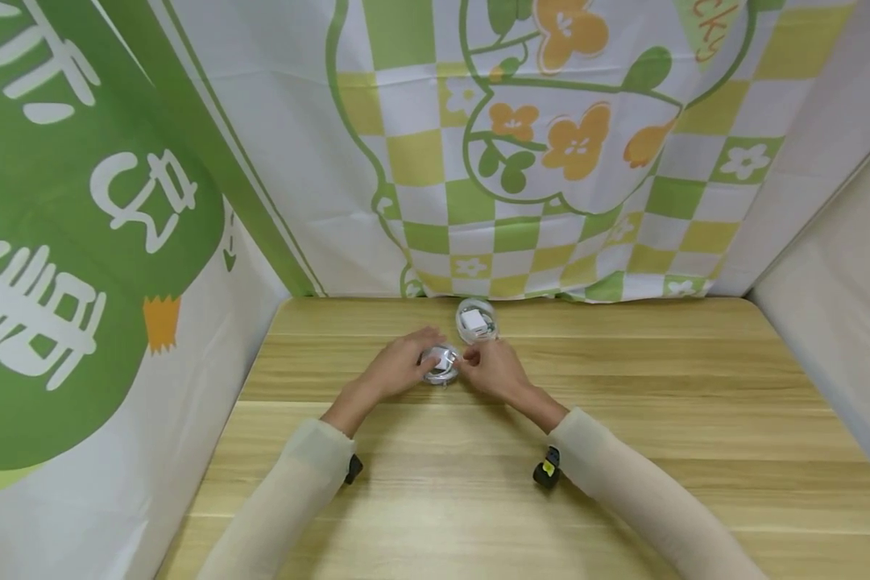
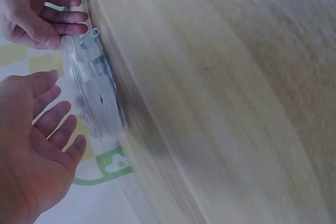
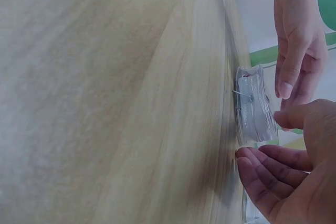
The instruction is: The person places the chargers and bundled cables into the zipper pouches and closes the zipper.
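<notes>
A round clear zip case [image 1: 442, 375] with a white block inside lies on the wooden table between both hands. The left hand [image 1: 399, 366] is at its left side in the head view. In the left wrist view, the left hand's fingers [image 2: 58, 119] are loosely bent and apart from the case [image 2: 105, 103]. My right hand [image 1: 495, 370] is at the opposite side, fingertips right at the rim. The right wrist view shows a gap between its thumb and bent fingers [image 3: 257, 177], beside the case [image 3: 254, 108]. A small zip pull [image 2: 95, 32] stands near the right fingertips.
Just behind the right hand lies a second round clear case [image 1: 467, 304] holding a white charger block [image 1: 474, 321]. A patterned cloth [image 1: 420, 161] hangs at the table's back edge. Printed sheets stand at the left and right of the wooden table [image 1: 660, 419].
</notes>
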`<state>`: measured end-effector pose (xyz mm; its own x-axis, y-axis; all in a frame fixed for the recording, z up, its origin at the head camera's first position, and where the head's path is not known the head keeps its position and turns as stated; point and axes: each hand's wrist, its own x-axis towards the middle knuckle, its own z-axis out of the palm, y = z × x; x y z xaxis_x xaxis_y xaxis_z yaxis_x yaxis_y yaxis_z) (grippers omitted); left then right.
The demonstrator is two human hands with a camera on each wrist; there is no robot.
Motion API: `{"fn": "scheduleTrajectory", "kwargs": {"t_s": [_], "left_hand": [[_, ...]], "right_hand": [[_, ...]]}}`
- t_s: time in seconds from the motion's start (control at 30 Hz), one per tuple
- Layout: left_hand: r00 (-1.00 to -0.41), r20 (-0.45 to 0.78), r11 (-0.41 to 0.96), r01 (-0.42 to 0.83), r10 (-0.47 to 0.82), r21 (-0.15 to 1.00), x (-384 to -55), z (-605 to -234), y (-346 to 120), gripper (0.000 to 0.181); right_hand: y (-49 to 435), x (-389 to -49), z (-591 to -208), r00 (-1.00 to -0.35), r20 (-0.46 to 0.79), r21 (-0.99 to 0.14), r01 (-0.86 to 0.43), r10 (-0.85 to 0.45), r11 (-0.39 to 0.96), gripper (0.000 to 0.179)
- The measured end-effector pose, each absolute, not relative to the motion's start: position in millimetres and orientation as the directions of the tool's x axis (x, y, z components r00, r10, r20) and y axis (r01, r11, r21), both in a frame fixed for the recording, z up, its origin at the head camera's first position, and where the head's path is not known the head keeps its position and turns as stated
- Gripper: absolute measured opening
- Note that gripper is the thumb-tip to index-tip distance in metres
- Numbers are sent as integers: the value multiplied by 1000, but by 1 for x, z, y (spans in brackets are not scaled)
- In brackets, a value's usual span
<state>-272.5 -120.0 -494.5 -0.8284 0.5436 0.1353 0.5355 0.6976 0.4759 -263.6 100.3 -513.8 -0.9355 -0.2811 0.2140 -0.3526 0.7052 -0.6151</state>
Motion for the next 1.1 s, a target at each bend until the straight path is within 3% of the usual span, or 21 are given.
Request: {"fn": "scheduleTrajectory", "kwargs": {"t_s": [0.73,1.1], "left_hand": [[-831,60,720,513,553,467,-270,-501,-118,50],[-839,29,706,476,543,524,-271,-503,-121,52]], "right_hand": [[101,-250,-525,-922,148,-680,-357,-357,640,6],[91,-243,-527,-943,125,-714,-302,-309,632,9]]}}
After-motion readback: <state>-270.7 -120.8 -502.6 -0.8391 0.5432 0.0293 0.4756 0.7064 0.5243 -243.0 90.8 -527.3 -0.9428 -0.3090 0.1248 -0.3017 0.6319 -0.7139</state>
